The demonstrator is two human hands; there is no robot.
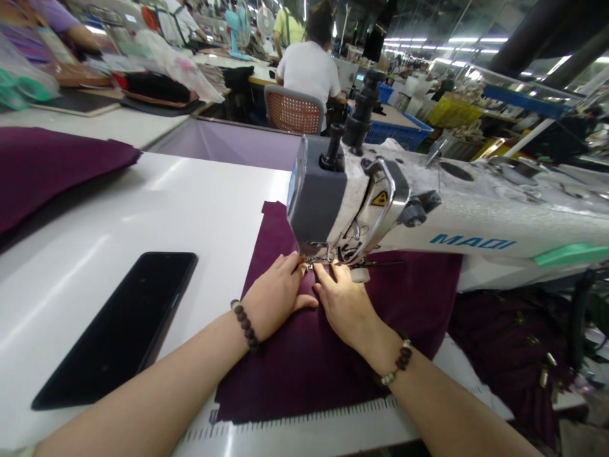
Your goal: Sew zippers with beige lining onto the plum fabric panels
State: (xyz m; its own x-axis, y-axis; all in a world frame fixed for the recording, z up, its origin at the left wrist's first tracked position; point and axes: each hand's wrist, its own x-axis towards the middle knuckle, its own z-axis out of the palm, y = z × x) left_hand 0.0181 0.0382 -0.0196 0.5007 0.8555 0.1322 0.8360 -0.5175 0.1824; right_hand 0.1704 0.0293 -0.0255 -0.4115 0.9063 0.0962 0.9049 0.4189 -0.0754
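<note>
A dark purple fabric panel point(333, 368) lies flat under the head of a white and grey sewing machine point(316, 197). My left hand point(278, 292) rests on the panel just left of the presser foot point(309, 263), thumb stretched toward the right. On the other side, my right hand point(345, 301) presses the fabric with its fingers apart, fingertips close by the foot. Both hands are open, palms down, touching the cloth. The needle point and the stitch line are too small to make out.
A black phone point(118, 330) lies on the white table point(181, 209) at left. More purple fabric point(57, 171) sits at the far left, and a dark purple pile point(514, 349) hangs at right. Ahead, a person in a white shirt point(309, 70) sits on a chair point(295, 109).
</note>
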